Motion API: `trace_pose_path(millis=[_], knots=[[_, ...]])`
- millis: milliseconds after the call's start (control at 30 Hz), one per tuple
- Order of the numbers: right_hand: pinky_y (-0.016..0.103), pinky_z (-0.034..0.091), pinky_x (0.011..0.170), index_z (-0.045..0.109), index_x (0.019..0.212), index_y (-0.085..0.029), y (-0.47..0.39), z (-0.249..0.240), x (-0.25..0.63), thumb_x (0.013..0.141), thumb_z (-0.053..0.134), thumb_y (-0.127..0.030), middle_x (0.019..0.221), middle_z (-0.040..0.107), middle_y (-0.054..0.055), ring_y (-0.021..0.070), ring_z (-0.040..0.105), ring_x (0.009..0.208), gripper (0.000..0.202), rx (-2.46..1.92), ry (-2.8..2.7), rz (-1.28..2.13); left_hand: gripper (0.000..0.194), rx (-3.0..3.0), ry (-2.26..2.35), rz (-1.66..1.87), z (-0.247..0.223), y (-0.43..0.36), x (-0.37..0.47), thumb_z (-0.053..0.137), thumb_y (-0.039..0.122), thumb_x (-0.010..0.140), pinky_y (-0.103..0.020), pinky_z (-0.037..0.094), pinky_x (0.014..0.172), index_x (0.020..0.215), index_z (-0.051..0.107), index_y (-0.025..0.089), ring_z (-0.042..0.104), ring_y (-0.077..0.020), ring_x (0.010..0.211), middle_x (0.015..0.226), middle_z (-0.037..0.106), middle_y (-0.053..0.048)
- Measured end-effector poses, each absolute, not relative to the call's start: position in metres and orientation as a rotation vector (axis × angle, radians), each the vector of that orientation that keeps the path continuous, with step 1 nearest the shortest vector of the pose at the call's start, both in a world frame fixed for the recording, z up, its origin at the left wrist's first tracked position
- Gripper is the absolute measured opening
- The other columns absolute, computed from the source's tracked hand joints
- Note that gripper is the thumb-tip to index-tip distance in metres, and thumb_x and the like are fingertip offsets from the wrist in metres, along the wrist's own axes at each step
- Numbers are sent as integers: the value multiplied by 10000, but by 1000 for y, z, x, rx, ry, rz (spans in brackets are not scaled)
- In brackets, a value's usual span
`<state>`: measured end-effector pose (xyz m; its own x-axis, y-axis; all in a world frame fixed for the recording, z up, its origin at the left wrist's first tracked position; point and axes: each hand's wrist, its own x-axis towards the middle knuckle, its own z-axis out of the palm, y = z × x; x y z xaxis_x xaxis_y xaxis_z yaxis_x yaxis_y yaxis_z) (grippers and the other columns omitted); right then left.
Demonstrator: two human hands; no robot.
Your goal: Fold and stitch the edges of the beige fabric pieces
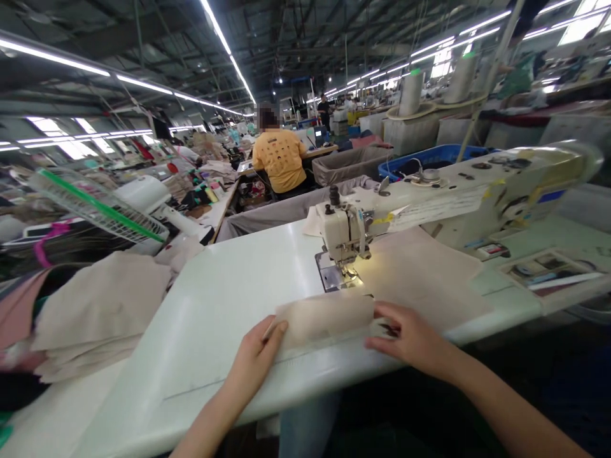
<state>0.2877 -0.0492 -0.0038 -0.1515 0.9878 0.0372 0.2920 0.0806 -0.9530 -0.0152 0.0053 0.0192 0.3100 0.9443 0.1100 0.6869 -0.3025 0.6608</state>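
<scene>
A folded piece of beige fabric [327,318] lies near the table's front edge, between my two hands. The thumb and fingers of my left hand [260,346] pinch its left end. At the other end, my right hand [405,334] curls its fingers and thumb around the fabric's edge. Something small and dark shows within the right hand, too unclear to name. Just beyond the fabric stands the sewing machine head [341,232], its presser foot over the metal needle plate [331,273] under a small light. A larger flat beige panel [424,273] lies to the right, beneath the machine arm.
Stacked beige fabric [102,305] sits at the left, below a fan [102,207]. A tray of small tools [548,273] rests on the table at the right. Behind the machine are a blue basket [394,168] and thread cones [410,92]. A person in a yellow shirt [281,159] sits ahead.
</scene>
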Motion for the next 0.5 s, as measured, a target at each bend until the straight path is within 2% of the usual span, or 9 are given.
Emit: trace_pose_path(millis=[33,67,200,300,500], knots=[[356,558,860,687,1085,-235,-43,-11,282,817,683,-357,1024,749,51,245,705,962,294,-1348,-1472,1040,437,2035,1467,679,18,8,-14,439,534,938,-286,510,647,759,657,199,613,-198,676,698,655,-10],[362,563,825,647,1105,-225,-37,-18,278,818,652,-362,922,753,43,237,713,878,318,-1379,-1350,963,440,2000,1485,680,17,9,-13,450,541,921,-283,493,627,740,653,196,601,-197,664,685,646,-8],[321,550,613,497,1043,-247,-26,-27,263,770,688,-477,763,711,5,208,671,644,405,-1403,-1094,877,407,1938,1544,700,12,10,-6,476,517,887,-274,455,599,695,634,194,596,-200,667,679,651,-8],[289,513,568,459,942,-265,-30,-23,258,768,682,-505,676,643,-35,192,634,612,370,-1401,-1110,841,418,1942,1598,693,10,7,-4,467,519,889,-276,443,595,659,608,199,596,-204,652,647,637,-7],[298,479,604,500,729,-259,-33,-26,259,747,606,-450,648,604,-26,186,601,608,220,-1622,-1281,731,414,1936,1703,695,3,-1,-4,462,509,904,-330,487,688,785,703,194,639,-238,714,739,712,-43]])
